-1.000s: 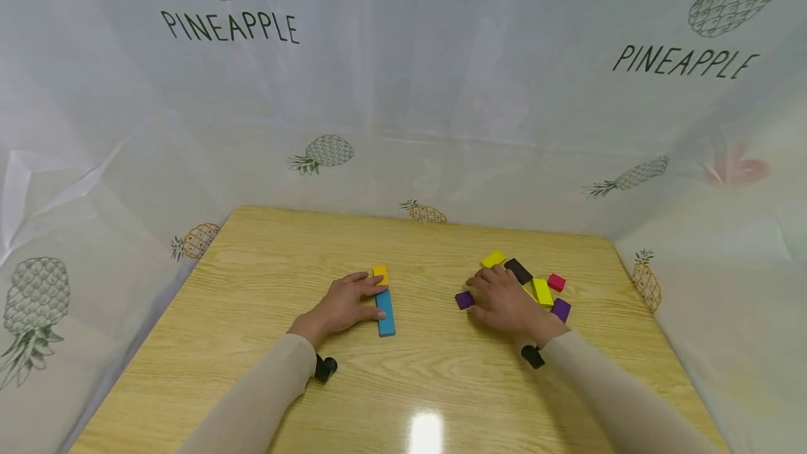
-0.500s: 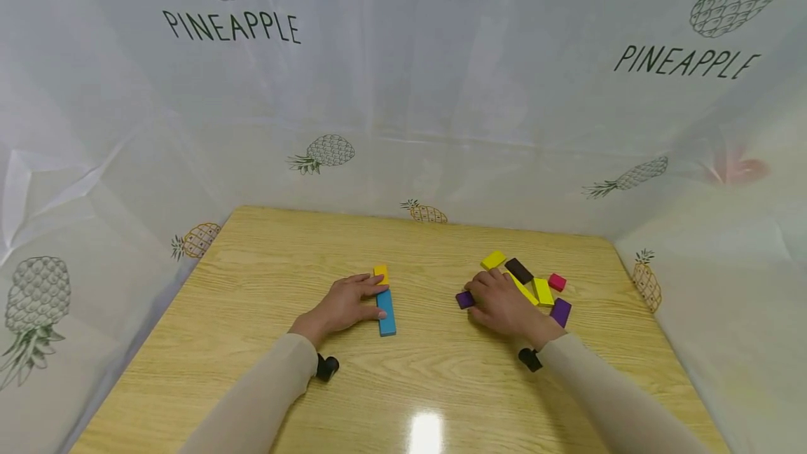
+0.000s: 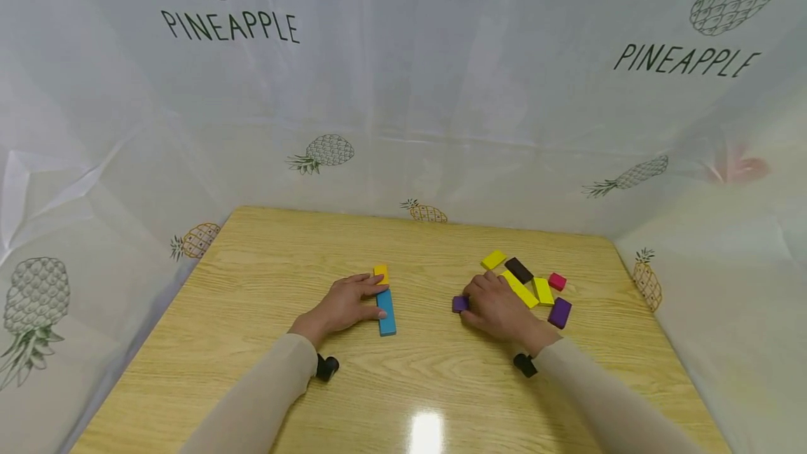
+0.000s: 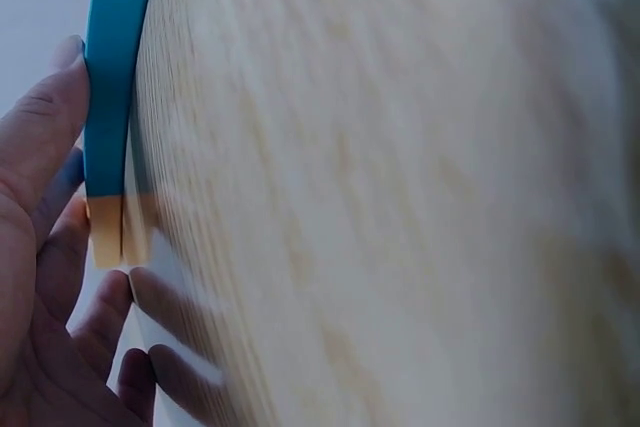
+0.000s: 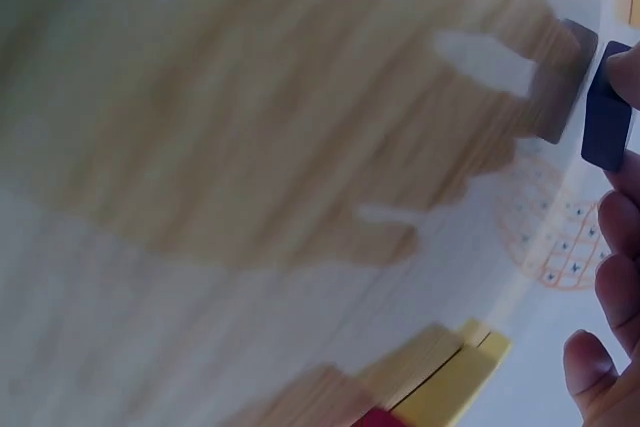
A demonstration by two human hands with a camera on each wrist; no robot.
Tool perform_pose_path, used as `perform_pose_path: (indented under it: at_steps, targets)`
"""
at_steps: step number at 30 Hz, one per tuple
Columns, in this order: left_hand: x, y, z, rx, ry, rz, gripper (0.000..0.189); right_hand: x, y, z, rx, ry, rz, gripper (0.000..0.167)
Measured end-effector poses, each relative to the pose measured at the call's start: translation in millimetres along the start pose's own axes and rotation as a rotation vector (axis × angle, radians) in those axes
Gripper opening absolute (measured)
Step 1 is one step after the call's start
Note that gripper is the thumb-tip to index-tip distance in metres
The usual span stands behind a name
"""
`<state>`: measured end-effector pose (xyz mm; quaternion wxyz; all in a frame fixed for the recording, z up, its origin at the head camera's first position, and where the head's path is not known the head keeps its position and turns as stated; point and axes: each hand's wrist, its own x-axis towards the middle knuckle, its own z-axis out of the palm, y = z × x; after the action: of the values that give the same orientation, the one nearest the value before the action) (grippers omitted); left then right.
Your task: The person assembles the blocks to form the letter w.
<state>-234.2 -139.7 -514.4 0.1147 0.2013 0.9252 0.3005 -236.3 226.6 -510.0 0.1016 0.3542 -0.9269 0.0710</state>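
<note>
Right hand (image 3: 498,307) pinches one of two purple blocks (image 3: 459,305).

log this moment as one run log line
left hand: touches blue block; right hand: pinches small purple block; orange block: against blue block's end

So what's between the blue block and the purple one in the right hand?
Only bare wooden tabletop lies between the blue block and the purple block that the right hand pinches; the head view shows this.
</note>
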Motion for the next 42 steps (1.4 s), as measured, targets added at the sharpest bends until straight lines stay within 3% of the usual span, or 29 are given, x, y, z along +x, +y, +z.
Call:
perform_pose_path:
  at_steps: [19, 27, 36, 42]
  targets:
    - [-0.3, -0.4, 0.7, -0.016, -0.001, -0.008, 0.063, 13.2, -47.1, 6.3, -0.019, -0.021, -0.045, 0.028]
    - [0.4, -0.2, 0.6, -0.011, -0.004, -0.005, 0.063, 20.3, -65.0, 6.8, -0.036, 0.000, -0.105, 0.028]
    - [0.8, -1.6, 1.3, 0.005, -0.005, -0.026, 0.063, 25.5, -84.7, 10.9, -0.061, -0.065, -0.159, 0.033]
    - [1.3, -1.2, 0.5, -0.001, 0.002, 0.001, 0.062, 29.1, -93.3, 14.7, -0.057, -0.092, -0.178, 0.033]
